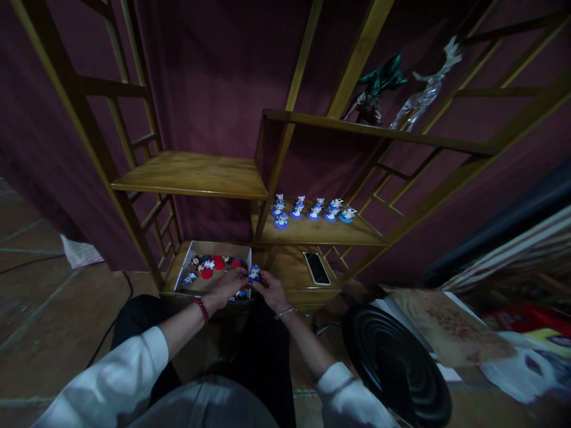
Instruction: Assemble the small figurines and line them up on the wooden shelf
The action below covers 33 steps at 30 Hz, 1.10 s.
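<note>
A small blue-and-white figurine [254,273] is between my hands at the right edge of the shallow white box [218,243]. My right hand [272,292] grips it from the right, thumb and fingers closed. From the left, my left hand [228,285] reaches over the box, its fingers closed at the figurine's base. Inside the box lie several more figurines, some with red round bases [207,274] and a blue-and-white one [190,278] at the left. On the shelf above right, several blue-and-white figurines [316,209] stand upright in rows.
A phone [316,268] lies on the lower board [289,270] of the wooden shelf unit. Higher up stand a green statue [377,89] and a clear glass one [422,98]. At my right are a round black ridged object [397,362] and a flat patterned sheet [450,324].
</note>
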Motion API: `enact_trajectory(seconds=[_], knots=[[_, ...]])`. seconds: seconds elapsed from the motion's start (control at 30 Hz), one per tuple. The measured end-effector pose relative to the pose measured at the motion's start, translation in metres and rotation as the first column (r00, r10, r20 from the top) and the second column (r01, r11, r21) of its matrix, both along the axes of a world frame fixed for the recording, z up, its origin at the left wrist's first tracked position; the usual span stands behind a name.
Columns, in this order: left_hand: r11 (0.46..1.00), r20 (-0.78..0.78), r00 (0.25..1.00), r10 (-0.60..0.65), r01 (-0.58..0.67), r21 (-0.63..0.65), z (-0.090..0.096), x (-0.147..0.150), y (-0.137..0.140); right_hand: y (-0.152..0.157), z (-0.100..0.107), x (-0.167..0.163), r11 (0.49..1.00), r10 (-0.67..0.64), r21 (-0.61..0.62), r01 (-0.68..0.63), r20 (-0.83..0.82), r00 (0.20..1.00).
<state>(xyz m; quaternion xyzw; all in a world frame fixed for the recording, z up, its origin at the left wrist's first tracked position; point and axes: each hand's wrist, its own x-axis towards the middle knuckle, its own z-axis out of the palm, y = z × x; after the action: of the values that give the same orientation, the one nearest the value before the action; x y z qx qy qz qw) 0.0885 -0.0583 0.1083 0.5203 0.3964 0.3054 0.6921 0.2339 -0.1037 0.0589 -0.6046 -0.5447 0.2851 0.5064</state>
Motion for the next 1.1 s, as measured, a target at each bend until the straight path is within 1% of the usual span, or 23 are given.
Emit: enact_trajectory(seconds=[0.1,0.17,0.33,0.53,0.7,0.83,0.97,1.1], knots=[[0.999,-0.034,0.999,-0.039,0.040,0.016,0.006,0.005,-0.003,-0.008,0.004,0.007,1.000,0.010,0.020,-0.010,-0.005,1.000],[0.998,-0.049,0.997,-0.058,0.059,0.019,0.009,0.009,-0.005,-0.014,0.008,0.012,1.000,-0.010,0.016,0.010,0.010,1.000],[0.993,-0.007,0.993,-0.120,0.120,0.012,0.015,0.023,-0.008,-0.028,0.023,0.025,1.000,-0.007,0.021,0.007,-0.008,1.000],[0.977,-0.041,0.977,-0.211,0.212,0.030,0.033,0.039,-0.013,-0.039,0.041,0.041,0.997,-0.045,0.058,0.048,-0.059,0.997],[0.962,0.001,0.966,-0.260,0.259,0.085,0.047,0.054,-0.014,-0.043,0.057,0.058,0.994,-0.069,0.081,0.074,-0.055,0.996],[0.952,0.054,0.958,-0.281,0.271,0.145,0.056,0.067,-0.011,-0.046,0.073,0.069,0.991,-0.089,0.094,0.098,-0.093,0.992],[0.942,0.092,0.952,-0.292,0.270,0.198,0.067,0.079,-0.010,-0.047,0.094,0.079,0.985,-0.120,0.113,0.131,-0.105,0.987],[0.941,0.085,0.958,-0.275,0.250,0.226,0.078,0.092,-0.009,-0.047,0.116,0.088,0.986,-0.089,0.131,0.102,-0.100,0.991]])
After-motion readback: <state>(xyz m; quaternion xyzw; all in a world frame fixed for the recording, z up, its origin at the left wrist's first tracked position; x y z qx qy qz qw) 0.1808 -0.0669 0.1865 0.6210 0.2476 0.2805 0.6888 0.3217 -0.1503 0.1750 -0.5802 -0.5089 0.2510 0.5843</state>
